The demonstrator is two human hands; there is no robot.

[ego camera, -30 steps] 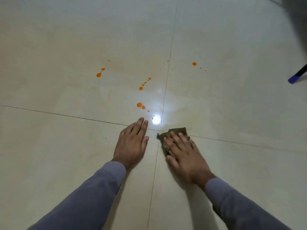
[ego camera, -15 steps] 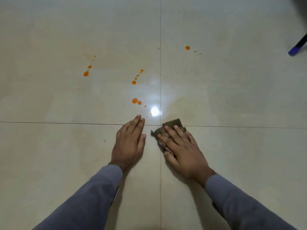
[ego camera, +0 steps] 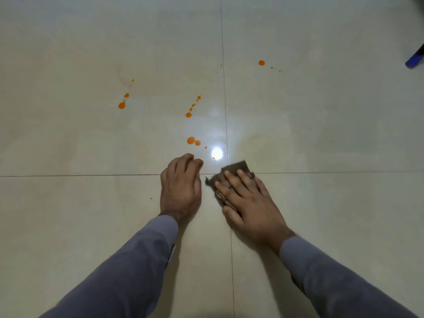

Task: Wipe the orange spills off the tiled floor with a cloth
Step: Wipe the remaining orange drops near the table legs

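Observation:
Orange drops lie scattered on the cream tiled floor. The nearest drops sit just beyond my left hand. A short trail of drops runs further out, a left group lies apart, and one far drop is on the right tile. My right hand presses flat on a dark brown cloth, whose far edge shows past my fingertips at the tile joint. My left hand rests on the floor beside it, fingers curled under, holding nothing.
A bright light reflection glares on the floor between the nearest drops and the cloth. A blue-tipped dark object stands at the far right edge. Grout lines cross near my hands.
My left hand's fingers have curled under from lying flat. My right hand and the cloth have stayed near the tile joint. The view has swung, so the grout lines look straight.

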